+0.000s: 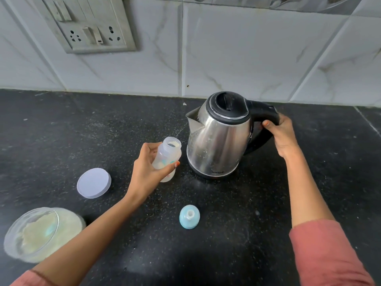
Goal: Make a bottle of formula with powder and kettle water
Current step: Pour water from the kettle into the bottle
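Two things are held at mid-frame: a bottle point(169, 155) and a kettle point(218, 139).
The uncapped bottle, with pale powder visible inside, is gripped round its body by the left hand point(147, 170), just left of the steel kettle, whose spout is turned toward it. The kettle's black handle point(261, 112) is clasped by the right hand point(283, 133), the fingers mostly hidden behind it; whether the base is touching the dark counter point(82, 131) cannot be told. A blue teat point(189, 219) is seen at lower centre, a white lid point(94, 183) left of it. The powder jar point(41, 234) at lower left is blurred, its near edge covered by the left forearm.
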Action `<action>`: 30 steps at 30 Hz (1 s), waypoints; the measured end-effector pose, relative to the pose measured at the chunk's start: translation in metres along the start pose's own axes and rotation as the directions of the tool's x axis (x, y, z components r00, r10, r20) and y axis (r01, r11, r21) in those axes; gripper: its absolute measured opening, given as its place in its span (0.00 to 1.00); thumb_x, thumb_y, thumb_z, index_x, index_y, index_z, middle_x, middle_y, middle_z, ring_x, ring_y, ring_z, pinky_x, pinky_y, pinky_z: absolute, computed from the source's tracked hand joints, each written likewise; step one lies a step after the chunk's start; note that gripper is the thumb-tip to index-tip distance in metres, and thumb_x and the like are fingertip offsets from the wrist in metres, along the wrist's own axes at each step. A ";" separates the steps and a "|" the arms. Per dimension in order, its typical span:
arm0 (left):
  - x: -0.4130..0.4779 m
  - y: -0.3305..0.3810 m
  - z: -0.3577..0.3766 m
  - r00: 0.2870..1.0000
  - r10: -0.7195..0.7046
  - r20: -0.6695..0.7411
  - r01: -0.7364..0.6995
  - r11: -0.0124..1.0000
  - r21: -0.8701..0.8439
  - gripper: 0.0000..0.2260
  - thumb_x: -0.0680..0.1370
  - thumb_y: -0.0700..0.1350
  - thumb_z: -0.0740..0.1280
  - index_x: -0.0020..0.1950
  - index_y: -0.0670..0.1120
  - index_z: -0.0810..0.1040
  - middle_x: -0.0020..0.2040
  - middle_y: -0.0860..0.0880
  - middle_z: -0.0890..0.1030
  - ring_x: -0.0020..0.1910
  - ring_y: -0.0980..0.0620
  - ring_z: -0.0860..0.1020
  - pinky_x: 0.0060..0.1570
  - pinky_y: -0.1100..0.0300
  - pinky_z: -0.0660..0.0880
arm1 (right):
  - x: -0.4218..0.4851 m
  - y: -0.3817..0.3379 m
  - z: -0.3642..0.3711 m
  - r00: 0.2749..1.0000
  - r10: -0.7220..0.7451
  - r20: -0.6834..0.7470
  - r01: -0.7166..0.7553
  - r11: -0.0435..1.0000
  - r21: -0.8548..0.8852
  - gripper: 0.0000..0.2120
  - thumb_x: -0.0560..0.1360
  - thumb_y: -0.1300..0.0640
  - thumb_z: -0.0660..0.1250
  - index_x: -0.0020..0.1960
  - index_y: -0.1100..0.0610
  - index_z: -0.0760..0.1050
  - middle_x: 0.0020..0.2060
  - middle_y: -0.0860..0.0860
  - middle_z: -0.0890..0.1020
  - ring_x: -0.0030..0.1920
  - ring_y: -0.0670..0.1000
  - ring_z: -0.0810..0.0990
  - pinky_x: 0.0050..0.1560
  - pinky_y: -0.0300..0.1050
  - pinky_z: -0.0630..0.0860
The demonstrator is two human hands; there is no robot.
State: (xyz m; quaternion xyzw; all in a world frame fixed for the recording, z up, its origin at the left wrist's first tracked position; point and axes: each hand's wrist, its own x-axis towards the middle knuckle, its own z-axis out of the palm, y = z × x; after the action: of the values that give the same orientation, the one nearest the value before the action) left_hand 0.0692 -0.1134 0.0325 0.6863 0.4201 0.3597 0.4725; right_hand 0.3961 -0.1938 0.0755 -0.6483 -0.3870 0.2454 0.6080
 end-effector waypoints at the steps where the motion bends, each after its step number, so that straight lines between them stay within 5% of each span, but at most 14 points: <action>1: 0.002 0.000 -0.001 1.000 -0.001 0.002 0.001 1.000 -0.003 0.22 0.65 0.46 0.78 0.50 0.59 0.69 0.54 0.62 0.77 0.57 0.59 0.76 0.59 0.55 0.73 | 0.002 -0.001 -0.001 0.999 -0.009 0.038 0.008 1.000 0.017 0.22 0.52 0.33 0.75 0.40 0.45 0.80 0.32 0.40 0.83 0.36 0.38 0.79 0.42 0.32 0.75; 8: 0.017 0.000 -0.008 1.000 0.008 0.024 -0.007 1.000 -0.005 0.23 0.64 0.46 0.78 0.50 0.58 0.69 0.54 0.63 0.77 0.56 0.62 0.76 0.59 0.58 0.73 | 0.003 -0.002 0.007 0.994 -0.055 0.092 0.039 0.986 0.164 0.18 0.53 0.34 0.75 0.34 0.45 0.81 0.24 0.41 0.79 0.25 0.39 0.74 0.25 0.29 0.69; 20: 0.035 -0.005 -0.016 1.000 0.028 0.012 -0.028 0.999 0.045 0.24 0.63 0.45 0.79 0.52 0.55 0.69 0.52 0.65 0.75 0.53 0.68 0.74 0.53 0.69 0.69 | -0.016 -0.011 0.012 0.993 -0.119 0.016 0.113 0.968 0.222 0.14 0.56 0.39 0.76 0.32 0.48 0.80 0.22 0.42 0.78 0.21 0.40 0.71 0.22 0.29 0.66; 30: 0.039 -0.007 -0.019 0.998 0.050 0.030 -0.053 0.993 0.103 0.25 0.63 0.44 0.79 0.54 0.53 0.71 0.49 0.69 0.73 0.49 0.69 0.73 0.47 0.81 0.65 | -0.014 -0.052 0.016 0.977 -0.178 0.113 0.166 0.980 0.113 0.14 0.57 0.39 0.76 0.36 0.45 0.82 0.25 0.40 0.80 0.22 0.39 0.72 0.22 0.30 0.66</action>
State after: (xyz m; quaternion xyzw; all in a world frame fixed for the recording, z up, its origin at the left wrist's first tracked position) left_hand 0.0656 -0.0697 0.0357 0.7253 0.4140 0.3398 0.4325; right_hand 0.3648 -0.1970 0.1222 -0.5641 -0.4651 0.2507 0.6346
